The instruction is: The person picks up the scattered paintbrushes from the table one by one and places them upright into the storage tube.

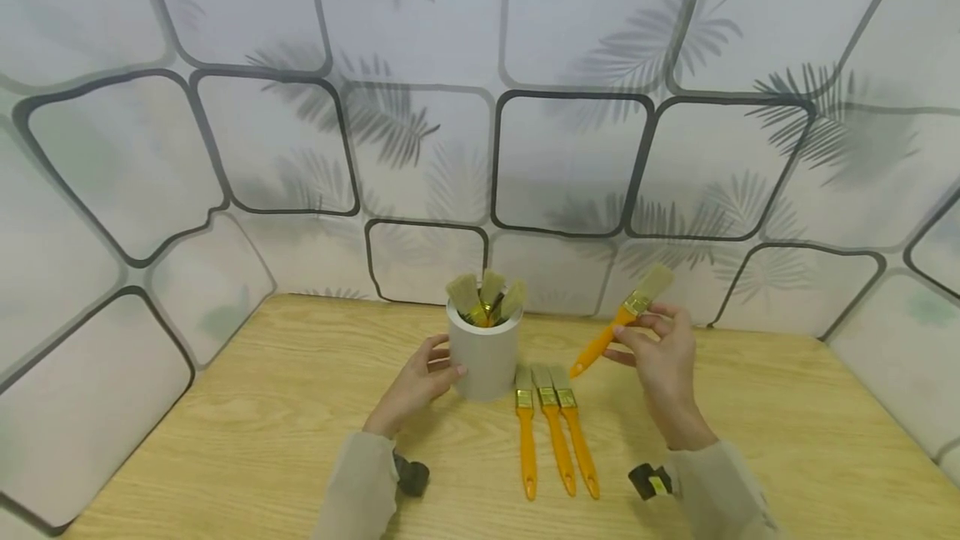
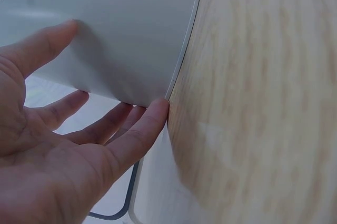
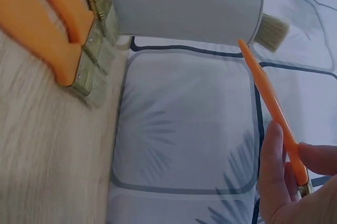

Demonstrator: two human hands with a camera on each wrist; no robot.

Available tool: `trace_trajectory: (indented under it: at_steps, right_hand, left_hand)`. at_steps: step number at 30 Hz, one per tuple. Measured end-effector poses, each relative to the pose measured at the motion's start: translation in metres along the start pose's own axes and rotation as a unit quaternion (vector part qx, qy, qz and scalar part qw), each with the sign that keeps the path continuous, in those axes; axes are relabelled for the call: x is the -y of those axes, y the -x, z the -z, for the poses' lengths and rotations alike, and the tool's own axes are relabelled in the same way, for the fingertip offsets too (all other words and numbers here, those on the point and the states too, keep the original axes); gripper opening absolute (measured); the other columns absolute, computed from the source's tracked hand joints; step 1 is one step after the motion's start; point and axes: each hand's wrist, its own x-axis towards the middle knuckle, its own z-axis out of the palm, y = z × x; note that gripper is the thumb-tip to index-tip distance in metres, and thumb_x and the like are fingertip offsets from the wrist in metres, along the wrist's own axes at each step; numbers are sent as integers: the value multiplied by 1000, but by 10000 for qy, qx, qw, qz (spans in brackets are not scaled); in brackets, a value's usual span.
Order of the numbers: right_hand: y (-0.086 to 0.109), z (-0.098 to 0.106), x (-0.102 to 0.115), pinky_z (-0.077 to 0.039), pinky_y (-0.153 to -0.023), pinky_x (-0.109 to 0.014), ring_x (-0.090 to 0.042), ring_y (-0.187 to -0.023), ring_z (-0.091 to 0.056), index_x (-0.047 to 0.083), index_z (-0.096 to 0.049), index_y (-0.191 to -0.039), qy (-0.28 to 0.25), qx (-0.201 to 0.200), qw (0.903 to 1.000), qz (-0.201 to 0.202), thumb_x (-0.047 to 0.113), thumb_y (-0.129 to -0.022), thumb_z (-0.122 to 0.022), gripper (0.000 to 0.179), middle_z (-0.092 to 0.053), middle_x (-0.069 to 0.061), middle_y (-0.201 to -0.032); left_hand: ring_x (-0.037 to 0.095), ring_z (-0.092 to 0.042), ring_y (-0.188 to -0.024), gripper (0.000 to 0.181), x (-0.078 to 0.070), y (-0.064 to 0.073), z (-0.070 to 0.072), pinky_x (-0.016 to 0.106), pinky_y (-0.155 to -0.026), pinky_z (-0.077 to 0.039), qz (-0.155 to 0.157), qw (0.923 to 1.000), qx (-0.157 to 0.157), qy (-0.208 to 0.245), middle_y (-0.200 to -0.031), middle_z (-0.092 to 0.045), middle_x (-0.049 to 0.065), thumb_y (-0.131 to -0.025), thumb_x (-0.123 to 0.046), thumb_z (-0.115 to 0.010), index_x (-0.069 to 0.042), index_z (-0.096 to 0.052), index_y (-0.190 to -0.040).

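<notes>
A white cylindrical pot (image 1: 484, 361) stands upright with several paintbrushes (image 1: 491, 302) in it, bristles up. My left hand (image 1: 416, 386) holds the pot at its left side; in the left wrist view, the thumb and curved fingers (image 2: 139, 137) touch its wall, low near the base. To the right, my right hand (image 1: 663, 357) pinches an orange-handled paintbrush (image 1: 600, 348) above the table. Its pale bristles point up and right, its handle end down towards the pot. Three similar paintbrushes (image 1: 555, 432) lie side by side in front of the pot, bristles pointing away from me.
The light wood table (image 1: 300, 407) ends against a pale wall covering (image 1: 420, 265) with dark outlined panels and leaf prints, behind and on both sides. Dark wrist devices (image 1: 411, 475) show at both sleeves.
</notes>
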Motion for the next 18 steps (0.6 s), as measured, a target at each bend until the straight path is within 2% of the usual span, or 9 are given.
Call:
trace_trajectory:
  at_steps: [8, 18]
  right_hand:
    - [1, -14, 1, -62, -67, -38, -14, -78, -66, 9, -35, -115, -620, -238, 9970, 405, -23, -90, -59, 47, -52, -11, -102]
    - [2, -28, 5, -62, -64, -35, -14, -70, -65, 8, -34, -108, -1273, -357, 9885, 727, -25, -89, -59, 45, -54, -9, -95]
  left_hand:
    - [51, -41, -135, 69, 0, 0, 0, 60, -102, -46, -40, 10000, 5, -7, -148, -38, 33, -97, -15, -68, 2, -33, -153]
    - [51, -41, -135, 69, 0, 1, 0, 60, -102, -46, -29, 10000, 2, 32, -148, -38, 32, -97, -15, -68, 2, -33, -153]
